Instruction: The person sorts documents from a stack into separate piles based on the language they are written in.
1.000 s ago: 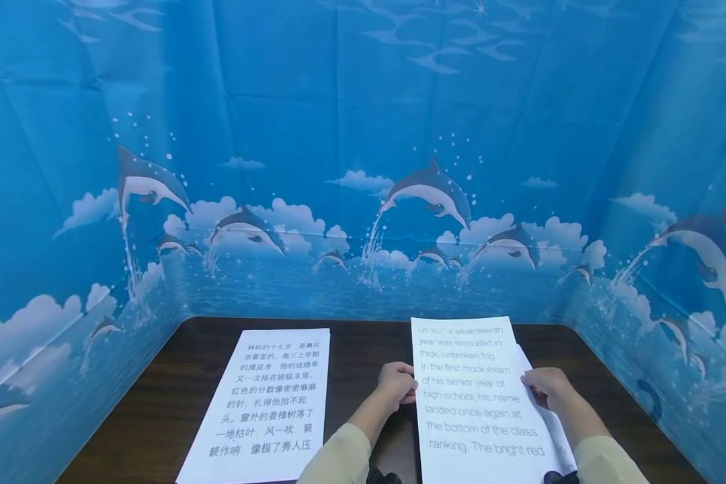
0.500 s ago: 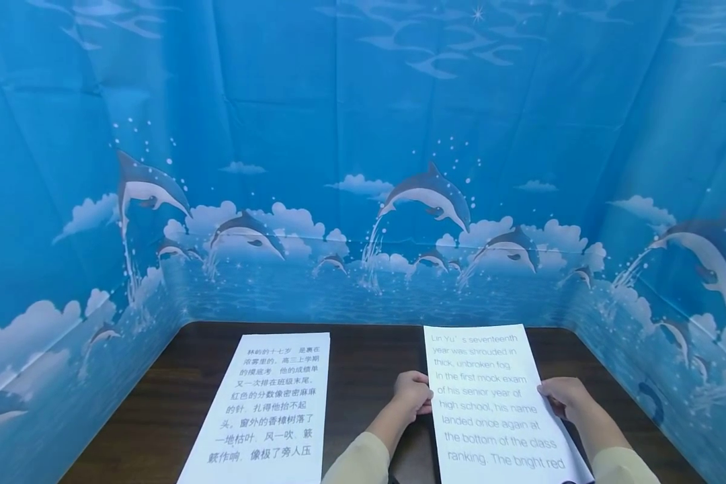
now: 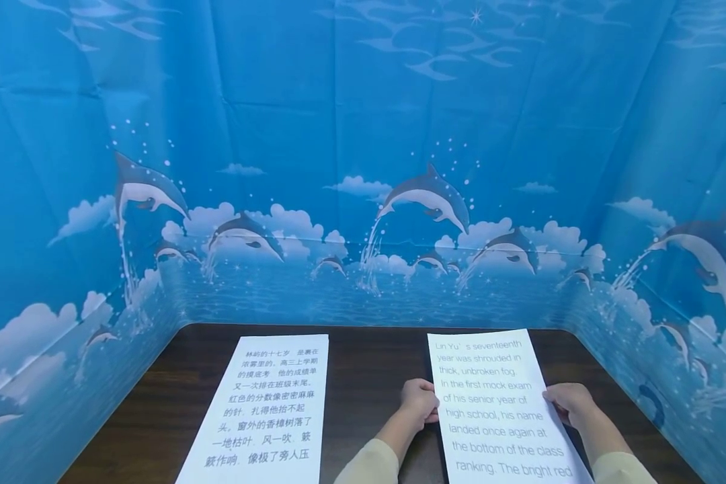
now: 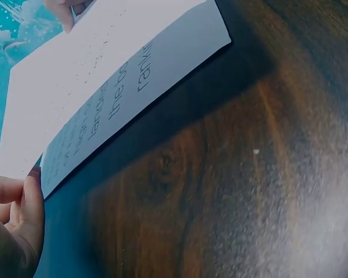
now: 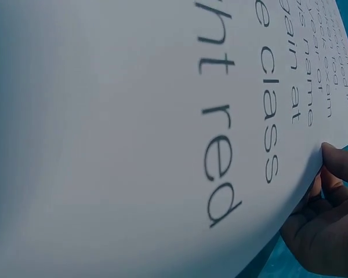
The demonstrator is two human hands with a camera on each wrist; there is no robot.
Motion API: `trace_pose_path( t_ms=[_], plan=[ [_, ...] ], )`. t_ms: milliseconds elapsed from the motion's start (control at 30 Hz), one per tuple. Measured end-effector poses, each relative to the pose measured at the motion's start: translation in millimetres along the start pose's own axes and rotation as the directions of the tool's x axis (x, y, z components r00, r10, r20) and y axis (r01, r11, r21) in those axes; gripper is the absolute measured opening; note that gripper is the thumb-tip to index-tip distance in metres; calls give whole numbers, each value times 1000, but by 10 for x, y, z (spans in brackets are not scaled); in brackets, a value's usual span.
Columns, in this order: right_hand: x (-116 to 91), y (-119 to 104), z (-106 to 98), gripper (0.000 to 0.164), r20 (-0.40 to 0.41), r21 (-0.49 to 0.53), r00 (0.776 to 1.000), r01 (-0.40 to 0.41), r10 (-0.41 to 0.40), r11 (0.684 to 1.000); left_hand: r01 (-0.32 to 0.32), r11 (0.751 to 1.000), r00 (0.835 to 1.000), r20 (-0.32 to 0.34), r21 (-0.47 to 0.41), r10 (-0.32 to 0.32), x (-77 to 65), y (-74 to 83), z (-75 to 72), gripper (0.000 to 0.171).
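Note:
A white sheet of paper (image 3: 490, 420) with large printed English text is at the right of the desk. My left hand (image 3: 419, 402) pinches its left edge between thumb and fingers. At the opposite edge, my right hand (image 3: 571, 403) pinches the paper the same way. The left wrist view shows the upper sheet (image 4: 52, 92) raised above a lower printed sheet (image 4: 174, 66), with a narrow gap near the left fingers. From the right wrist, the thumb presses the paper's face (image 5: 133, 145), with fingers curled behind it.
A second paper (image 3: 266, 417) with printed Chinese text lies at the left of the dark wooden desk (image 3: 375, 363). A blue curtain (image 3: 351, 134) with dolphins and clouds encloses the desk at the back and both sides.
Both hands have moved right and slightly toward me with the English sheet. The page beneath, which showed along its right side a second ago, is now covered in the head view.

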State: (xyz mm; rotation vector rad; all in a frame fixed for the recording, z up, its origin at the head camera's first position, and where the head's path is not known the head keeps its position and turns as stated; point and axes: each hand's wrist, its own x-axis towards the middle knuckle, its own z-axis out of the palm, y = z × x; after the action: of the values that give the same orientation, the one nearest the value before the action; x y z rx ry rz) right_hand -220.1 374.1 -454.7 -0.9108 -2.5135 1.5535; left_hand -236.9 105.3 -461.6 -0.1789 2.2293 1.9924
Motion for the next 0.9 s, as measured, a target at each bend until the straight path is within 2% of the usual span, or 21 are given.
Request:
trace_pose_path(
  t_ms=[400,600,900],
  plan=[
    [7,53,24,22,-144,-23,990,2,-6,1000,7,1000,1000,-15,-2,-7,-83,13,101,24],
    [-57,19,12,24,-145,-51,989,11,-18,999,3,1000,999,-34,5,-3,-93,-22,139,24],
    [-240,-104,46,27,-167,-136,986,-23,0,990,15,997,996,-87,82,-8,-102,-30,197,19]
  ],
)
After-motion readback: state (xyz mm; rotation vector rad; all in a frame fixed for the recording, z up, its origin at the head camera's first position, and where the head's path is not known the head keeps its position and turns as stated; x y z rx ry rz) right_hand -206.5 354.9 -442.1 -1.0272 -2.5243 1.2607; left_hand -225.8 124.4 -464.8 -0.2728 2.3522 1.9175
